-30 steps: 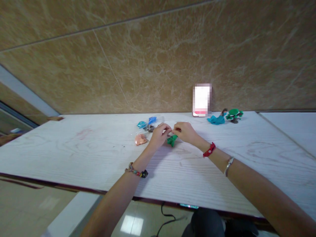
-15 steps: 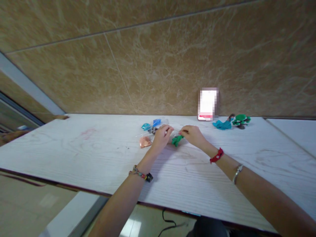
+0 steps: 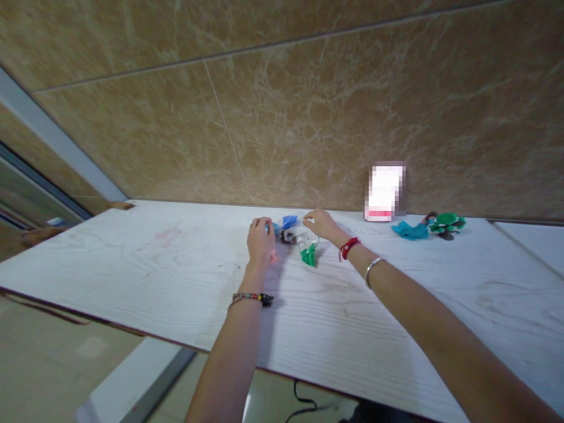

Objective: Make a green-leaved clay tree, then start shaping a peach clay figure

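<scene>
"Two bare hands over the white tabletop [image 3: 176, 282], ok. So where's the green packet [image 3: 308, 255] sitting?"

"Between them, a bit closer to the wearer than either set of fingertips. It's below the right hand [image 3: 321, 224], with its clear plastic end running up just beside that hand. Can't tell if they touch."

"And is the right one gripping anything?"

"Thumb and finger are curled close together, narrow gap at most. Can't tell if something tiny is pinched in there, tbh."

"Left hand [image 3: 261, 241]?"

"Fingers bent down, right by the teal packet [image 3: 275, 228], which is half hidden behind them. A sliver of peach packet [image 3: 273, 256] pokes out beside it too. Whether it's holding either one, no clue, the hand blocks the view."

"Anything else around?"

"Blue packet [image 3: 289, 221] and dark brown packet [image 3: 288, 237] between the hands. Off to the right, a teal-skirted figure [image 3: 412, 230] next to a little green tree [image 3: 447, 222]."
</scene>
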The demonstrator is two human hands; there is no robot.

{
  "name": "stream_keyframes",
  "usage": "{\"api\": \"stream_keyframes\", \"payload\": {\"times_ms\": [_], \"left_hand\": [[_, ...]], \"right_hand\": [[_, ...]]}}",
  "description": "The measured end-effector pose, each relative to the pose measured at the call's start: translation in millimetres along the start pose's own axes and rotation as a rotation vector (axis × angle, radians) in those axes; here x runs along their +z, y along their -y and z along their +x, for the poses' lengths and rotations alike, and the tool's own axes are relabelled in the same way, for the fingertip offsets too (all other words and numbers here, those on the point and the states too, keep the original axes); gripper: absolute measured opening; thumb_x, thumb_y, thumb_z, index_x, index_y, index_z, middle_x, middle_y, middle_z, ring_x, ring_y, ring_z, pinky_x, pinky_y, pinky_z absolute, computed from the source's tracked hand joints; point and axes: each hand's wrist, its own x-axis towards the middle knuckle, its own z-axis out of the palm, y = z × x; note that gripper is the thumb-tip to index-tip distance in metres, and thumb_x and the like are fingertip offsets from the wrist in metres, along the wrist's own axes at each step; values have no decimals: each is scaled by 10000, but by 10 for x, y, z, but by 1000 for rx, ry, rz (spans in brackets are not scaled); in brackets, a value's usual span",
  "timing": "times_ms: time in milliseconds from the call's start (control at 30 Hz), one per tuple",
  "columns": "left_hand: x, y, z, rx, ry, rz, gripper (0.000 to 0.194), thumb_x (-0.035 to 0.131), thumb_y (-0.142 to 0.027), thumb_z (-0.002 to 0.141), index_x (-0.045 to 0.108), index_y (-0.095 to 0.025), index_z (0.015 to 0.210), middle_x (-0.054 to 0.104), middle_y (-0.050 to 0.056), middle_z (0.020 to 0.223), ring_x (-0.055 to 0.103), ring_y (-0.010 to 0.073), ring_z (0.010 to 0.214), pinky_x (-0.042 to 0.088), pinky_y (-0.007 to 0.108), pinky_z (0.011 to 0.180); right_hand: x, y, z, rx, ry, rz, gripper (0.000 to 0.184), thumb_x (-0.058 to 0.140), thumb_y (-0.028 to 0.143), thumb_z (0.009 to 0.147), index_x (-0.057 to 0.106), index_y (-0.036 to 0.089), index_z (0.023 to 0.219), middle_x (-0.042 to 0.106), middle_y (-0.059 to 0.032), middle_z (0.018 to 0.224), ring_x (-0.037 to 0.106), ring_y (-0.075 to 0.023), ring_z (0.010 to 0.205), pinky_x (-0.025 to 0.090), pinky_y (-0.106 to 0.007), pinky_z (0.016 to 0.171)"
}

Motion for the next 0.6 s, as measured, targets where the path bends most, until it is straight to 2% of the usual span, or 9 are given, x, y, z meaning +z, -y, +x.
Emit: {"api": "stream_keyframes", "payload": {"times_ms": [100, 233, 300, 400, 500, 600], "left_hand": [[8, 19, 10, -3, 21, -1, 198, 376, -203, 815, 570, -168, 830, 575, 92, 861, 539, 213, 837, 405, 334, 773], [9, 32, 12, 11, 31, -1, 197, 379, -191, 811, 572, -161, 841, 581, 98, 871, 542, 216, 839, 411, 332, 761], [7, 27, 10, 36, 38, -19, 190, 386, -185, 806, 571, -162, 846, 581, 96, 880, 543, 212, 842, 412, 329, 766], [0, 20, 9, 68, 61, -52, 186, 395, -153, 787, 569, -172, 849, 580, 85, 887, 542, 203, 853, 413, 329, 777], [-6, 22, 14, 78, 88, -66, 196, 391, -129, 772, 571, -176, 833, 584, 81, 875, 541, 205, 854, 415, 336, 783], [-2, 34, 20, 106, 104, -93, 210, 388, -112, 760, 569, -186, 836, 589, 74, 875, 542, 201, 859, 417, 338, 792]], "right_hand": [[3, 62, 146, -83, 57, 30, 266, 561, 250, 768, 652, 148, 996, 652, -89, 1026, 585, -152, 918, 411, -223, 792], [21, 149, 231, -61, 38, 38, 274, 532, 185, 779, 638, 74, 1006, 633, -152, 1042, 570, -189, 958, 423, -271, 809], [8, 190, 229, -55, 53, 62, 265, 511, 185, 790, 640, 99, 1005, 649, -125, 1010, 596, -171, 880, 456, -259, 743], [-41, 228, 187, -74, 210, 170, 292, 514, 122, 760, 636, 157, 1023, 662, -67, 993, 615, -130, 733, 480, -218, 595], [-81, 220, 126, -154, 344, 241, 443, 546, -19, 642, 634, 178, 1029, 637, -48, 1067, 612, -134, 826, 483, -213, 664], [-51, 191, 71, -219, 299, 165, 425, 579, -12, 617, 642, 154, 1003, 658, -54, 993, 604, -140, 849, 462, -236, 742]]}}
